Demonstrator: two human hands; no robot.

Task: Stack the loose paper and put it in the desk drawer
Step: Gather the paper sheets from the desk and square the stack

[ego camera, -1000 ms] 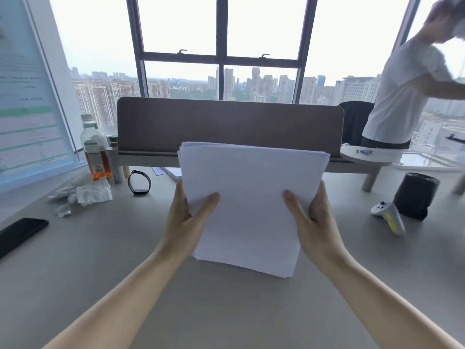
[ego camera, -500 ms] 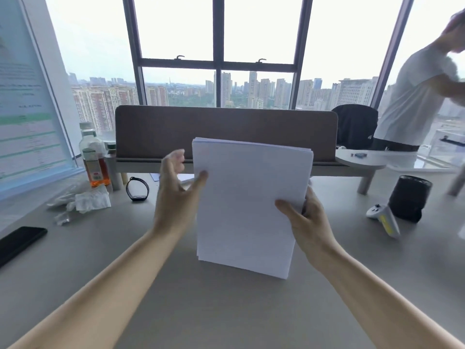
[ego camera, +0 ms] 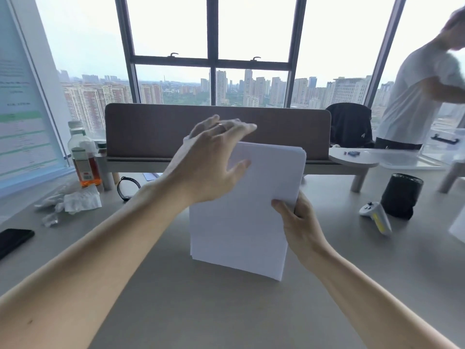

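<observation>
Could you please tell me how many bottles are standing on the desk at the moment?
2, both at the far left of the desk: a clear white-capped bottle behind, and an orange-liquid bottle in front. More may be hidden behind them.

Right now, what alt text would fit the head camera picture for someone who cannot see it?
A right hand holds a stack of white paper upright on a grey desk, while the open left hand reaches over its top edge. City towers fill the window behind.
</observation>
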